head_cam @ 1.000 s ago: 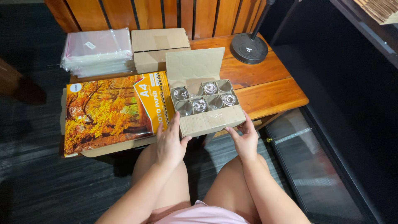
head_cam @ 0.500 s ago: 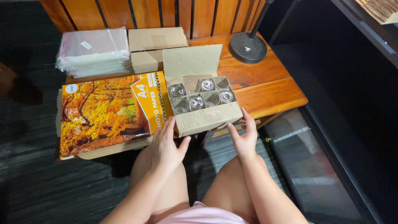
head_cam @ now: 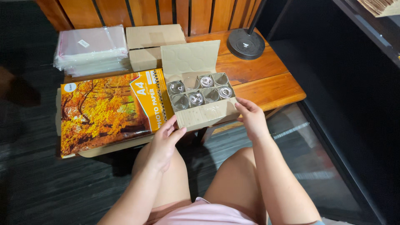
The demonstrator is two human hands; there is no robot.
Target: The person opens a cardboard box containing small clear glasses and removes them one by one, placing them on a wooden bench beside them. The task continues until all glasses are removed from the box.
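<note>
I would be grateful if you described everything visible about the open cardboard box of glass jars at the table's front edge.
The small brown cardboard box sits open, its lid flap upright at the back with faint round imprints. Cardboard dividers form eight cells in two rows, holding clear glass jars seen from above. It rests on the wooden slatted table, overhanging the front edge, beside the orange photo paper pack. The left hand touches its lower left corner; the right hand holds its right front corner.
</note>
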